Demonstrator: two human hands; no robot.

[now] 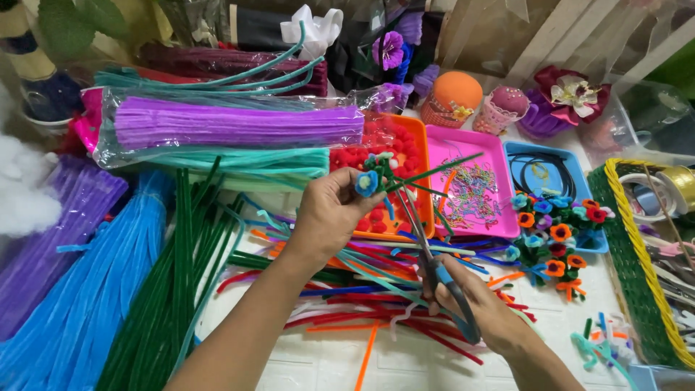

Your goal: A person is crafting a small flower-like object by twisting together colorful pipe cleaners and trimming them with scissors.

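Note:
My left hand (329, 213) holds up a small pipe-cleaner flower (371, 179) with a blue bloom and green stems that stick out to the right. My right hand (478, 304) grips blue-handled scissors (434, 264), whose blades point up toward the green stems near the flower. Both hands hover over a loose pile of coloured pipe cleaners (362, 289) on the white table.
Bundles of purple (232, 127), blue (94, 289) and green pipe cleaners (174, 289) lie at the left. An orange tray (422, 181), a pink tray (470, 181) and a blue tray (575, 170) sit behind. Finished flowers (554, 232) lie at right, beside a green basket (630, 268).

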